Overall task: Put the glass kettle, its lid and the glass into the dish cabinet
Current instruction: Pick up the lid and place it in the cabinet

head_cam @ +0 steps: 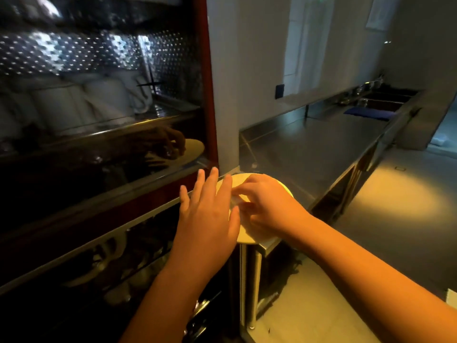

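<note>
The dish cabinet (210, 95) fills the left side. It has a dark red frame and a glossy glass door (99, 134), and behind the glass is a perforated metal back panel (74, 53) speckled with bright dots. A row of white cups (103, 100) stands blurred on the upper shelf. To the right a long brushed-steel counter (321, 149) runs away along a pale plain wall (247, 70), standing on round steel legs (256, 288) over a smooth pale floor (395, 206). At its far end lie a dark sink (385, 97) and a folded blue cloth (368, 113).

A pale, flat round disc (247, 232) sits on the near corner of the counter, just beside the cabinet, with its rim overhanging the edge (whether it is the kettle's lid cannot be told). The door glass mirrors it, along with a hand.

The left hand (210, 214) lies flat, palm down, fingers straight and spread, with its fingertips over the disc's left rim and the cabinet's edge. The right hand (267, 206) arches over the disc, fingers curled down with the tips meeting at its middle. I cannot tell whether they pinch anything there. A small black wall socket (279, 91) sits above the counter.
</note>
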